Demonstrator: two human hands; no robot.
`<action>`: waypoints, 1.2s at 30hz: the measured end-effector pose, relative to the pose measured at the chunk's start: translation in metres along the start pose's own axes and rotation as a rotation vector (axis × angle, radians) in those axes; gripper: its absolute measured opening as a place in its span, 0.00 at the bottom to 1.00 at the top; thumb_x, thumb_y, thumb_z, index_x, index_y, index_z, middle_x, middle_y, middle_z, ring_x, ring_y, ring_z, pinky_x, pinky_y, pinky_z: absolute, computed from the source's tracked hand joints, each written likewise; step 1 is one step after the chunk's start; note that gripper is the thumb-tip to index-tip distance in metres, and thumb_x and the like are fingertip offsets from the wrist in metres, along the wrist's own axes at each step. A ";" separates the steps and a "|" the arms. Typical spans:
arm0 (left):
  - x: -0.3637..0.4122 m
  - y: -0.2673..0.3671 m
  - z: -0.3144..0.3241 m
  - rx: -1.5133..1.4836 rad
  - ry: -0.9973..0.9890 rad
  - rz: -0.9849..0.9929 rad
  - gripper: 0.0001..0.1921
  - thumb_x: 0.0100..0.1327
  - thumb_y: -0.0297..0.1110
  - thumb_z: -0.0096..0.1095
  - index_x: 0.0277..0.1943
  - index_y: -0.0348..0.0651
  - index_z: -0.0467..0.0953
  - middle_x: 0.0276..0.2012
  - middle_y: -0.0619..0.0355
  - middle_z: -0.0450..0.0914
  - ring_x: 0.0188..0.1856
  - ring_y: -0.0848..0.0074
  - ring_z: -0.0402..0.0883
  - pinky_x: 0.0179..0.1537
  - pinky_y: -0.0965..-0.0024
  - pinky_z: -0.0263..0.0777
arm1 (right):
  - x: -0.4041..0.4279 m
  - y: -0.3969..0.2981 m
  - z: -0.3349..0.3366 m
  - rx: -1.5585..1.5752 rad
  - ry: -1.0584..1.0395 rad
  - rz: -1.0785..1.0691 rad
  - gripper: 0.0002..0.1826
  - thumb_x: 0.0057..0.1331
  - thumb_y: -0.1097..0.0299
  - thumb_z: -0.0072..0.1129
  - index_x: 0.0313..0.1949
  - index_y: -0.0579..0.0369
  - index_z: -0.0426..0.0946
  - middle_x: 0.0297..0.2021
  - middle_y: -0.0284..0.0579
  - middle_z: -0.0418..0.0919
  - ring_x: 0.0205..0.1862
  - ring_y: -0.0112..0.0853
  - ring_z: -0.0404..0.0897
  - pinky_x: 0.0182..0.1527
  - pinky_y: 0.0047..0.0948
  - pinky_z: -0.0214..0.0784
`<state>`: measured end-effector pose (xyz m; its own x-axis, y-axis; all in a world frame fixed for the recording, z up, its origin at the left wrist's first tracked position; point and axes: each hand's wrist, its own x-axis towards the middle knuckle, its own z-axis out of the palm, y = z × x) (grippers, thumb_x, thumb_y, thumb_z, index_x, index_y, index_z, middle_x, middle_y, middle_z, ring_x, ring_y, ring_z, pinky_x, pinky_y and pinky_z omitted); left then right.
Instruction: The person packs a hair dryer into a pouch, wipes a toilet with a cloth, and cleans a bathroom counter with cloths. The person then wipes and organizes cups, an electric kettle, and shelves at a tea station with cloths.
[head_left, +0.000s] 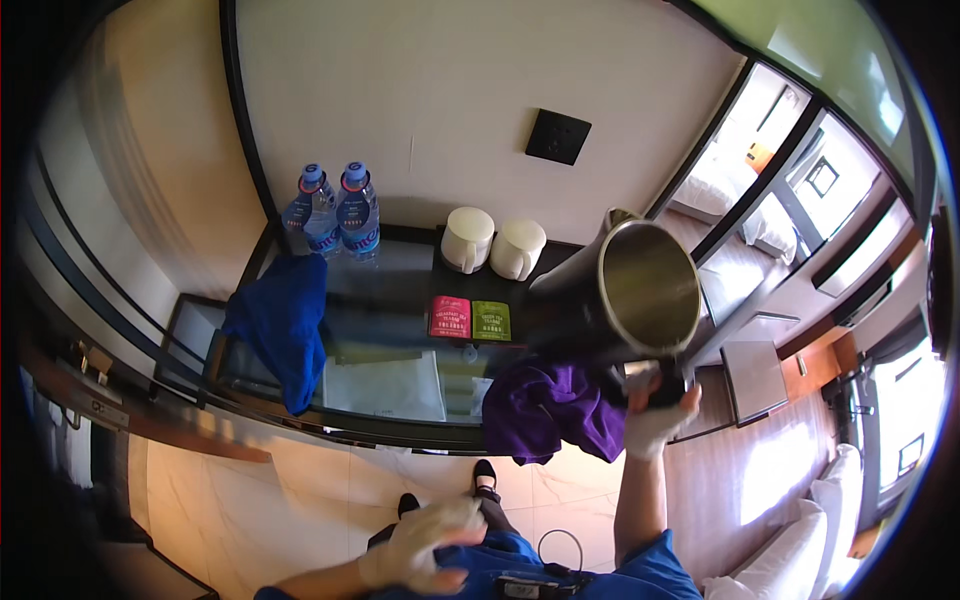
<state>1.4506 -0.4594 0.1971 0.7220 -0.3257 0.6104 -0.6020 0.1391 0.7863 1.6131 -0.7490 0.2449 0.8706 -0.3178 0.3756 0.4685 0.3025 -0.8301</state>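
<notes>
My gloved right hand (652, 420) grips the black handle of an electric kettle (577, 307). The kettle is tilted, its open steel mouth facing me, and its inside looks bare. Beneath the kettle and left of that hand, a purple cloth (544, 412) hangs over the front edge of the glass-topped counter (382, 292). My left hand (435, 540), also gloved and slightly blurred, is held before my body with thumb and fingers apart and nothing in it. A blue cloth (281, 330) is draped at the counter's left side.
Two water bottles (358, 214) stand at the back left. Two upturned white mugs (467, 240) and pink and green tea sachets (450, 318) rest on a black tray (431, 281). A black wall socket (558, 136) is above. Mirror panels (765, 142) rise at right.
</notes>
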 end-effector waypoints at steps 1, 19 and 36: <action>0.028 -0.005 -0.003 0.171 -0.023 -0.075 0.23 0.56 0.36 0.69 0.53 0.37 0.75 0.50 0.45 0.80 0.55 0.54 0.78 0.59 0.55 0.69 | 0.017 0.005 0.000 -0.100 0.045 -0.050 0.34 0.65 0.28 0.42 0.26 0.51 0.66 0.12 0.35 0.61 0.13 0.28 0.61 0.22 0.28 0.55; 0.239 -0.139 0.064 0.721 -0.007 -0.081 0.13 0.53 0.39 0.68 0.37 0.44 0.73 0.33 0.55 0.79 0.38 0.58 0.79 0.42 0.52 0.67 | 0.134 0.035 -0.035 -0.216 -0.383 0.113 0.37 0.64 0.26 0.48 0.29 0.54 0.67 0.13 0.35 0.65 0.14 0.25 0.64 0.19 0.24 0.58; 0.359 -0.101 0.063 0.940 0.158 0.108 0.36 0.63 0.59 0.59 0.59 0.32 0.72 0.53 0.36 0.75 0.60 0.46 0.70 0.64 0.44 0.57 | 0.120 0.036 -0.062 -0.451 -0.332 0.098 0.34 0.74 0.36 0.38 0.56 0.59 0.67 0.45 0.40 0.75 0.49 0.29 0.75 0.56 0.31 0.69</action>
<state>1.7486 -0.6487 0.3309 0.6426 -0.2160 0.7351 -0.6462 -0.6683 0.3685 1.7255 -0.8318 0.2350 0.9413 0.0144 0.3373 0.3365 -0.1208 -0.9339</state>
